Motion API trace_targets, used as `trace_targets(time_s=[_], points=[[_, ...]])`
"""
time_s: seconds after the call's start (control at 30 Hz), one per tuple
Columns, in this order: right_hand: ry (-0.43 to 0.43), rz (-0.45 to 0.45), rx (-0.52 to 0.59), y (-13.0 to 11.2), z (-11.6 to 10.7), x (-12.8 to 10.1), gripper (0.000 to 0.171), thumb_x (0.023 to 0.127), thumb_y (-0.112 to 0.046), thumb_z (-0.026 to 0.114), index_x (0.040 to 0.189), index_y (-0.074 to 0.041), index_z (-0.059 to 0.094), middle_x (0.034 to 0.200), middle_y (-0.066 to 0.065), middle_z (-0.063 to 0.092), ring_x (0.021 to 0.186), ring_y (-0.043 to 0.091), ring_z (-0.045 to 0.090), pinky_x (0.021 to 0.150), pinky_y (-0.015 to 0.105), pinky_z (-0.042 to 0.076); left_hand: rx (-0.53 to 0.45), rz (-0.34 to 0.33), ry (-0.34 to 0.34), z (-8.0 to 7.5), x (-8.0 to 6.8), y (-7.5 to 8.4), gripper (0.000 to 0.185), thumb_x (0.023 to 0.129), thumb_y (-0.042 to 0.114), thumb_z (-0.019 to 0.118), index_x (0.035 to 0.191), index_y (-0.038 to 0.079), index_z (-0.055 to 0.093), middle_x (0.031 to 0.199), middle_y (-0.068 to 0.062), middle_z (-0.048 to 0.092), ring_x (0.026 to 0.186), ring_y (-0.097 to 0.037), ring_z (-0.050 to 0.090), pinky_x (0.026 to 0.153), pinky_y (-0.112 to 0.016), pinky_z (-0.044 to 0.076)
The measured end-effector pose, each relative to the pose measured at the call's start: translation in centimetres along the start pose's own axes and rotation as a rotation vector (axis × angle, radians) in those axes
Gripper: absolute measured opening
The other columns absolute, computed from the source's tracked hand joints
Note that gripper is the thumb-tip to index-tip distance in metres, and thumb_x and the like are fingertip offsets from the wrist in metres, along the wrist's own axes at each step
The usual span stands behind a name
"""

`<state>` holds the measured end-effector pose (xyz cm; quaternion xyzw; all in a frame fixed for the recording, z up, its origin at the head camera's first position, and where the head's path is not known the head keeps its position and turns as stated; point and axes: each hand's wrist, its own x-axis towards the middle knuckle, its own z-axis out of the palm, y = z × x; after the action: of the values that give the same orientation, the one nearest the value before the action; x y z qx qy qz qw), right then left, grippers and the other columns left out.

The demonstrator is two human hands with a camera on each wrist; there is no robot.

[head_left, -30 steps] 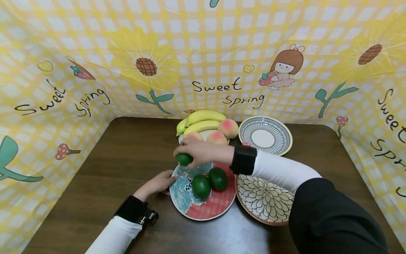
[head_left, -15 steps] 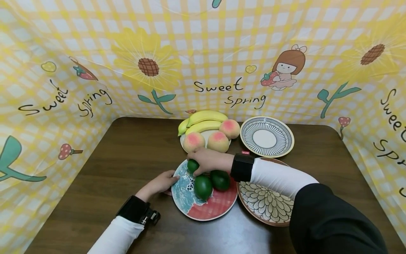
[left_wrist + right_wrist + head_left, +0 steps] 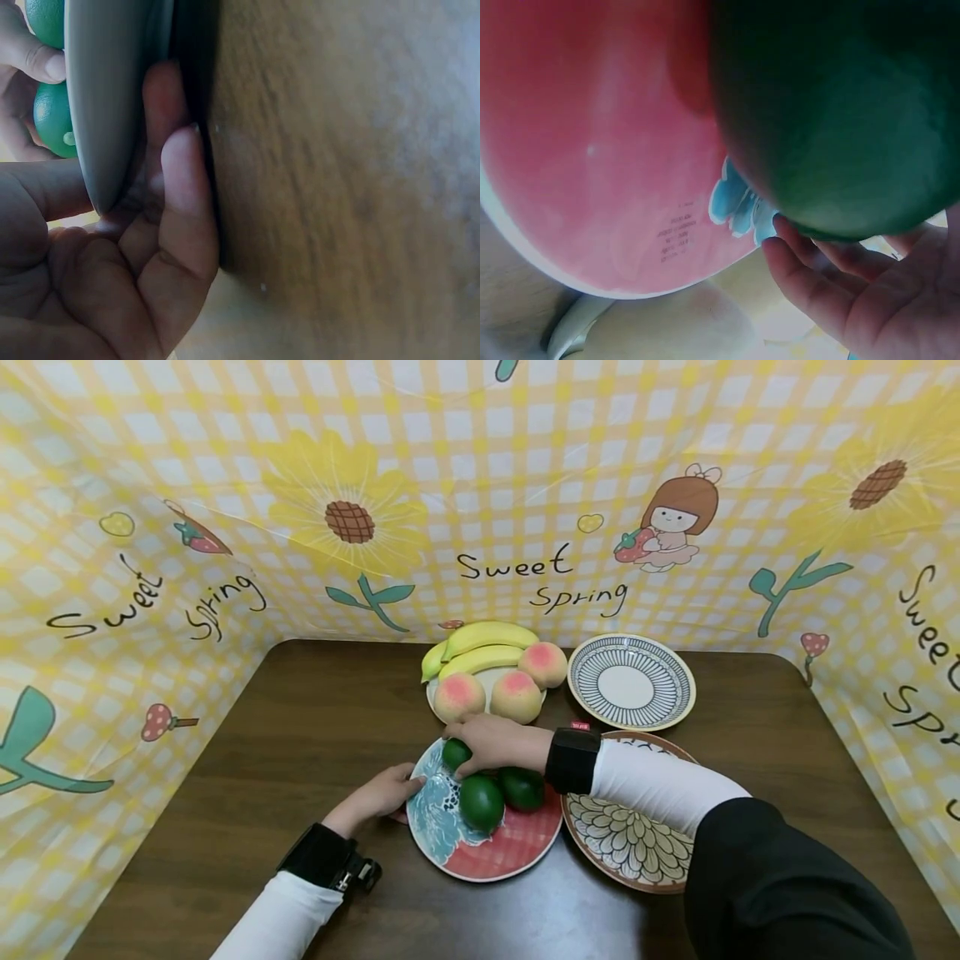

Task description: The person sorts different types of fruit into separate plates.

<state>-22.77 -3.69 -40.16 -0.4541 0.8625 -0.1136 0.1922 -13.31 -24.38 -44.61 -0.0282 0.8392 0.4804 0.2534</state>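
The right hand (image 3: 491, 742) has come down since a second ago, when it carried the green fruit (image 3: 455, 752) above the far rim; now that fruit sits low at the far edge of the red and blue plate (image 3: 487, 852), fingers curled over the top of it. Grip is on, no gap showing between hand and fruit. Two more green fruits lie on the same plate, one in the middle (image 3: 481, 802) and one just right of it (image 3: 522, 787), the two touching or nearly so. Over on the left, the left hand (image 3: 384, 792) has not shifted: thumb on the plate's upper face, fingers (image 3: 184, 195) tucked under the rim against the brown table (image 3: 300, 727), pinching the edge. Far side of the table, a small plate carries bananas (image 3: 480, 647) and three peaches (image 3: 515, 695). To the right, a striped blue plate (image 3: 631, 682), and nearer, a flower-patterned plate (image 3: 626, 847) partly under the right sleeve.
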Motion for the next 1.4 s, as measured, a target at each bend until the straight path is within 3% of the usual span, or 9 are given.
trace_targets(time_s=[0.23, 0.43, 0.6, 0.73, 0.97, 1.1, 1.2, 1.3, 1.4], points=[[0.042, -0.033, 0.030, 0.2, -0.9, -1.0, 0.059, 0.092, -0.034, 0.077, 0.140, -0.007, 0.058, 0.135, 0.011, 0.065, 0.122, 0.023, 0.062, 0.107, 0.037, 0.051, 0.020, 0.007, -0.005, 0.0, 0.0, 0.0, 0.029, 0.108, 0.011, 0.043, 0.123, -0.012, 0.051, 0.087, -0.009, 0.063, 0.067, -0.010, 0.061, 0.060, -0.028, 0.059], [0.158, -0.018, 0.043, 0.7, -4.3, -4.0, 0.051, 0.096, -0.032, 0.072, 0.138, -0.005, 0.061, 0.132, 0.014, 0.068, 0.120, 0.027, 0.065, 0.104, 0.040, 0.053, 0.039, 0.013, -0.002, -0.1, 0.1, -0.1, 0.029, 0.108, 0.012, 0.043, 0.122, -0.011, 0.052, 0.087, -0.009, 0.064, 0.066, -0.009, 0.062, 0.060, -0.028, 0.058], [0.287, 0.053, 0.008, 3.2, -6.8, -9.6, 0.040, 0.098, -0.030, 0.067, 0.131, -0.008, 0.066, 0.125, 0.010, 0.072, 0.113, 0.026, 0.068, 0.100, 0.043, 0.055, 0.044, 0.040, -0.021, 0.3, 0.7, 0.0, 0.031, 0.108, 0.013, 0.042, 0.124, -0.013, 0.051, 0.087, -0.010, 0.065, 0.066, -0.009, 0.062, 0.060, -0.028, 0.059], [0.309, 0.192, 0.006, 6.4, -7.2, -15.5, 0.037, 0.100, -0.030, 0.065, 0.129, -0.007, 0.067, 0.118, 0.012, 0.074, 0.108, 0.029, 0.069, 0.095, 0.047, 0.056, 0.039, 0.042, -0.031, 0.1, 0.8, 0.2, 0.033, 0.109, 0.014, 0.042, 0.126, -0.013, 0.050, 0.088, -0.009, 0.066, 0.067, -0.008, 0.063, 0.060, -0.027, 0.058], [0.221, 0.506, 0.155, 11.2, -2.7, -24.4, 0.048, 0.103, -0.031, 0.059, 0.131, 0.007, 0.057, 0.116, 0.027, 0.071, 0.103, 0.040, 0.071, 0.088, 0.053, 0.058, 0.028, 0.024, -0.053, -0.8, 0.2, -0.2, 0.035, 0.109, 0.014, 0.041, 0.127, -0.015, 0.048, 0.088, -0.009, 0.067, 0.069, -0.009, 0.064, 0.061, -0.027, 0.059], [0.154, 0.605, 0.342, 13.0, 1.0, -27.6, 0.061, 0.107, -0.032, 0.051, 0.140, 0.019, 0.042, 0.112, 0.033, 0.068, 0.086, 0.036, 0.071, 0.077, 0.048, 0.059, 0.015, 0.022, -0.050, -1.0, 0.0, -0.3, 0.034, 0.109, 0.014, 0.040, 0.125, -0.015, 0.048, 0.086, -0.006, 0.066, 0.068, -0.008, 0.064, 0.061, -0.027, 0.059], [0.104, 0.599, 0.631, 13.8, 3.3, -29.0, 0.062, 0.110, -0.028, 0.043, 0.147, 0.020, 0.028, 0.101, 0.027, 0.068, 0.074, 0.023, 0.068, 0.066, 0.038, 0.056, 0.004, 0.023, -0.047, -0.9, 0.1, -0.4, 0.033, 0.109, 0.014, 0.040, 0.124, -0.015, 0.048, 0.085, -0.003, 0.065, 0.068, -0.007, 0.064, 0.060, -0.026, 0.058], [0.076, 0.558, 0.864, 14.1, 4.8, -29.7, 0.058, 0.111, -0.023, 0.037, 0.148, 0.019, 0.022, 0.102, 0.025, 0.066, 0.083, 0.021, 0.068, 0.070, 0.037, 0.056, -0.004, 0.014, -0.043, -0.6, 0.3, -0.3, 0.036, 0.110, 0.015, 0.040, 0.127, -0.016, 0.046, 0.085, -0.003, 0.064, 0.068, -0.007, 0.063, 0.060, -0.026, 0.057], [0.093, 0.551, 0.962, 14.1, 5.7, -30.0, 0.055, 0.111, -0.019, 0.036, 0.148, 0.019, 0.021, 0.118, 0.033, 0.060, 0.099, 0.027, 0.066, 0.078, 0.042, 0.059, -0.014, 0.002, -0.048, -0.4, 0.4, -0.2, 0.041, 0.110, 0.017, 0.040, 0.133, -0.017, 0.042, 0.089, -0.004, 0.065, 0.070, -0.008, 0.063, 0.062, -0.026, 0.058]])
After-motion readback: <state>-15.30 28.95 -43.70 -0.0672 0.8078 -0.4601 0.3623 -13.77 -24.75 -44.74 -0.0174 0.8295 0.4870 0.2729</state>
